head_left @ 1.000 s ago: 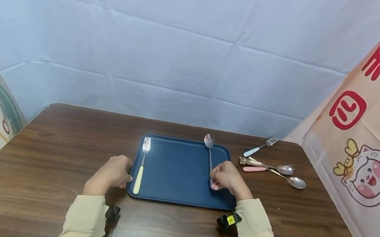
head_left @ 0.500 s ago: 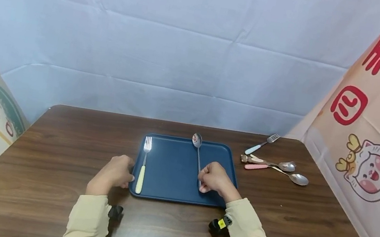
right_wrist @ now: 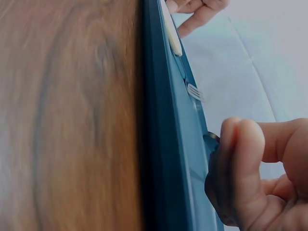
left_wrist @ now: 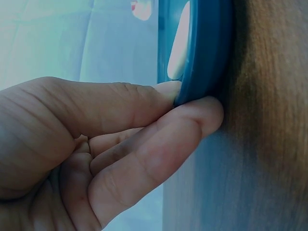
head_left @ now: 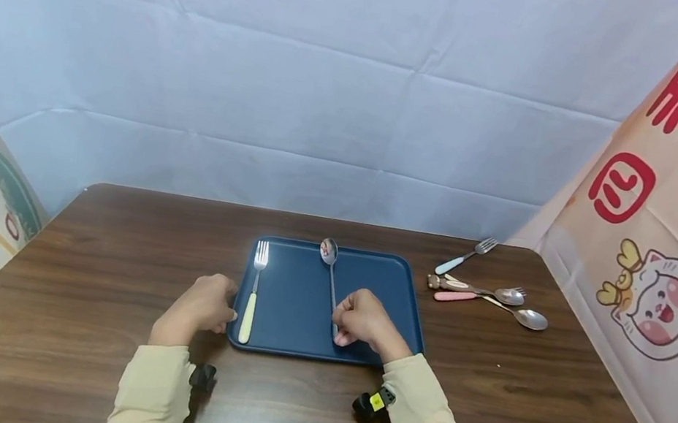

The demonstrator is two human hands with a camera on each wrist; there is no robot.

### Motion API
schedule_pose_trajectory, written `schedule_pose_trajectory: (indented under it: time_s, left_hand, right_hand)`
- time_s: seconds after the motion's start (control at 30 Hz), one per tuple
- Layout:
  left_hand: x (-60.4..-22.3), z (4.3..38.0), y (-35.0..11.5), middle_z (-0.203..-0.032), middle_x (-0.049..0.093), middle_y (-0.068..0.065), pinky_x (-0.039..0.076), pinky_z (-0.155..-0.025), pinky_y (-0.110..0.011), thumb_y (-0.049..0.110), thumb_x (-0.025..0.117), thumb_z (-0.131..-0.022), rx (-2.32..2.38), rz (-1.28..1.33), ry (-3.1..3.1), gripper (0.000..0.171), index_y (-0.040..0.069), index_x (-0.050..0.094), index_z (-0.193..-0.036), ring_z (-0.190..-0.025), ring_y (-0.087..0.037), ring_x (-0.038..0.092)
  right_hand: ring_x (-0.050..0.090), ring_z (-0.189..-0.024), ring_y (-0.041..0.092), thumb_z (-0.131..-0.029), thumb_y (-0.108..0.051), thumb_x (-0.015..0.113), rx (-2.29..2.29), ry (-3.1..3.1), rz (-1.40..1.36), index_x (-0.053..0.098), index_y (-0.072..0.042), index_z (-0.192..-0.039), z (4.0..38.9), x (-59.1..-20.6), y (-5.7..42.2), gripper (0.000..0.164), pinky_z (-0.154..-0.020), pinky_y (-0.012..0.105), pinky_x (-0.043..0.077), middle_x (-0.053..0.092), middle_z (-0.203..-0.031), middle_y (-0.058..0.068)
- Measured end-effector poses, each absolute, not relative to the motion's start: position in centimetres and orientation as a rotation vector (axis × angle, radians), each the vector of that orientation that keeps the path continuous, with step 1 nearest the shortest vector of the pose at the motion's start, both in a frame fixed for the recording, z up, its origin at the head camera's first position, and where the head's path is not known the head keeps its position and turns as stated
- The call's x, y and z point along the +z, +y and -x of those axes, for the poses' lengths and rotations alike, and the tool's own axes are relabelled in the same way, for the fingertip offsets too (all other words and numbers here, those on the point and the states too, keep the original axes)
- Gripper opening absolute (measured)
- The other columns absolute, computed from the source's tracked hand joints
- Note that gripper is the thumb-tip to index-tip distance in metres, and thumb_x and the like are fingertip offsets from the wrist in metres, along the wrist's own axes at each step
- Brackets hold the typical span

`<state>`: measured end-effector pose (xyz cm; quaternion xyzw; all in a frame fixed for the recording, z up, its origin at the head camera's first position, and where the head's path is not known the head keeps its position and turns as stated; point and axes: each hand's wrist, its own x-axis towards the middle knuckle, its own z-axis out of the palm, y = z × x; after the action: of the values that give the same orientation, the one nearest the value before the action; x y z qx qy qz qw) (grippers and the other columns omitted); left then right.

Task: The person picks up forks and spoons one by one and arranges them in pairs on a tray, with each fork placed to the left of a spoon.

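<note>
A dark blue rectangular tray (head_left: 293, 293) lies on the wooden table. My left hand (head_left: 204, 308) pinches its left rim, thumb on top and fingers below, as the left wrist view shows. Just inside that rim lies a fork (head_left: 251, 301) with a pale yellow handle, tines pointing away. My right hand (head_left: 361, 321) pinches the lower end of a long-handled metal spoon (head_left: 331, 277) over the middle of the tray. The spoon's bowl reaches the far rim in the head view. In the right wrist view, my fingers hide most of its handle.
Right of the tray lies a loose pile of cutlery, including a pink-handled piece (head_left: 455, 297), a bear-ended brown handle (head_left: 442, 283) and a spoon (head_left: 530, 319). A fork with a light blue handle (head_left: 450, 265) lies behind them. A pale cloth (head_left: 290, 182) hangs behind the table.
My right hand has moved left across the tray with the spoon, from near the right side to the middle. My left hand stays at the tray's left rim.
</note>
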<state>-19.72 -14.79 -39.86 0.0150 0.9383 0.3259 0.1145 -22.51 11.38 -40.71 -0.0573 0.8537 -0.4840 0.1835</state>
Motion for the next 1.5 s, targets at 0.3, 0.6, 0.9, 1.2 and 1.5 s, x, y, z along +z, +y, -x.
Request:
schedule_pose_trajectory:
  time_s: [0.3,0.6,0.9,1.2,1.5]
  left_hand:
    - [-40.0,19.7,-14.8,-0.057,0.057,-0.007,0.049,-0.049,-0.028,-0.006,0.063,-0.079,0.973,-0.036,2.749,0.040,-0.013,0.054,-0.118,-0.046,-0.014,0.057]
    - [-39.9,19.8,-14.9,-0.058,0.057,-0.007,0.049,-0.049,-0.028,-0.006,0.063,-0.080,0.967,-0.034,2.748,0.040,-0.013,0.053,-0.118,-0.047,-0.015,0.057]
    - [-40.0,19.8,-14.8,-0.058,0.057,-0.007,0.048,-0.049,-0.028,-0.006,0.063,-0.080,0.969,-0.013,2.736,0.041,-0.013,0.053,-0.119,-0.047,-0.015,0.057]
    - [-39.9,19.7,-14.8,-0.058,0.057,-0.007,0.048,-0.048,-0.028,-0.006,0.062,-0.080,0.969,-0.013,2.742,0.040,-0.014,0.053,-0.118,-0.047,-0.015,0.057]
    - [-40.0,19.7,-14.8,-0.059,0.056,-0.008,0.049,-0.048,-0.028,-0.006,0.062,-0.080,0.977,-0.023,2.739,0.041,-0.015,0.052,-0.118,-0.047,-0.015,0.057]
  right_hand:
    - [0.055,-0.041,0.012,-0.083,0.008,0.049,-1.358,2.363,0.200,0.057,0.001,-0.058,22.6,-41.2,10.1,0.027,-0.048,0.028,0.052,0.055,-0.048,0.007]
    - [0.055,-0.042,0.011,-0.086,0.006,0.051,-1.370,2.316,0.202,0.065,0.006,-0.076,22.7,-41.5,9.1,0.018,-0.049,0.029,0.052,0.057,-0.053,0.009]
    - [0.055,-0.041,0.011,-0.084,0.007,0.051,-1.393,2.284,0.246,0.061,0.005,-0.062,22.5,-41.5,7.7,0.025,-0.049,0.029,0.052,0.055,-0.048,0.007]
    - [0.055,-0.040,0.011,-0.085,0.006,0.052,-1.416,2.266,0.275,0.063,0.007,-0.066,22.4,-41.6,6.4,0.022,-0.050,0.030,0.052,0.056,-0.048,0.008]
    - [0.052,-0.037,0.011,-0.083,0.004,0.055,-1.388,2.326,0.235,0.062,0.004,-0.060,22.3,-41.5,5.5,0.025,-0.046,0.029,0.051,0.054,-0.045,0.007]
